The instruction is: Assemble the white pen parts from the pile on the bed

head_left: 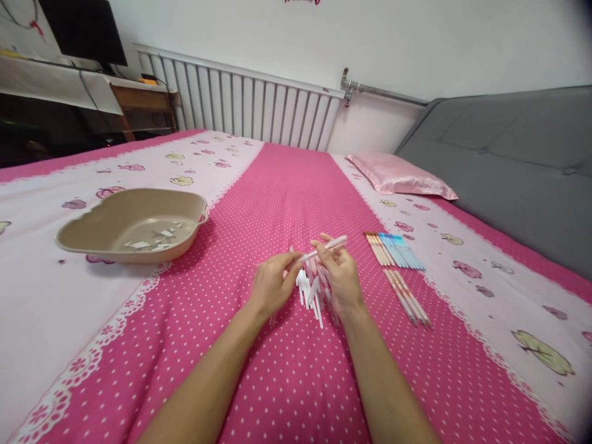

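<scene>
a slender pale pink pen, slightly blurred, lies aslant above the middle of the bedspread, its right end higher and farther off. the left hand has thumb and fingertips closed together on the pen's left, nearer end; the right hand has its fingers bent about the pen toward the other end, the tip projecting beyond them, and the exact contact of each finger cannot be told. below and between the hands lies a loose pile of narrow white pieces, with translucent pinkish sticks beside it, partly hidden by the right hand. to the right, peach pens with brown ends lie side by side next to a row of blue pens; nearer lies a group of pink-and-white pens. to the left, well apart from the hands, stands a beige basin with white scraps on its floor. farther off are a pink pillow at right, before a grey headboard, a white radiator along the far wall, and a dark monitor on a desk at far left.
</scene>
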The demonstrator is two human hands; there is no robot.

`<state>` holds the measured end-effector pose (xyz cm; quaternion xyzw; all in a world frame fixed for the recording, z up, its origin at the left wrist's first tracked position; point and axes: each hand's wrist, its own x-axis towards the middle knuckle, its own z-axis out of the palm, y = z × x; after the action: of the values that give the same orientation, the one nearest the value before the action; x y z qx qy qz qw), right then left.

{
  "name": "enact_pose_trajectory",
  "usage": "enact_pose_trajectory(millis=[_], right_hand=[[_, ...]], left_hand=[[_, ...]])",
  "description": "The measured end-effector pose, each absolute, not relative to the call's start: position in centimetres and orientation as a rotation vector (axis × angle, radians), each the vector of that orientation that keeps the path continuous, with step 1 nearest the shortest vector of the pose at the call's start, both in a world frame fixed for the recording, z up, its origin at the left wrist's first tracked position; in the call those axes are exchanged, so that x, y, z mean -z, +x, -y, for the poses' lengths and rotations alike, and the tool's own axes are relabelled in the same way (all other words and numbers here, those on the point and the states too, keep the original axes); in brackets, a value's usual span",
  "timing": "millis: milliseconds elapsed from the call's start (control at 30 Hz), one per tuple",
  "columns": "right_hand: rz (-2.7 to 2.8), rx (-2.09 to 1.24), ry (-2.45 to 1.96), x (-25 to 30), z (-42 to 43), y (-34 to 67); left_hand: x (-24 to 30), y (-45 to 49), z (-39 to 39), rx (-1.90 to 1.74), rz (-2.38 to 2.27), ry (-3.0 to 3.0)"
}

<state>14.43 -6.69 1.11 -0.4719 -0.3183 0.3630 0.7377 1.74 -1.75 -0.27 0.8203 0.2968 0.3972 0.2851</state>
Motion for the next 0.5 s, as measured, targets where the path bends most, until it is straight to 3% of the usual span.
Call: enact_pose_trajectory(millis=[200, 500], right_hand=[[0.722, -0.902, -0.921, -1.29, 6.92, 14.54], [0.695, -0.806, -0.998, -0.89, 6.6, 14.6]], left_hand=[[-0.18, 1.62, 1.99, -0.969, -0.823, 2.177], [0.23, 1.76, 1.73, -1.054, -0.788, 2.163]])
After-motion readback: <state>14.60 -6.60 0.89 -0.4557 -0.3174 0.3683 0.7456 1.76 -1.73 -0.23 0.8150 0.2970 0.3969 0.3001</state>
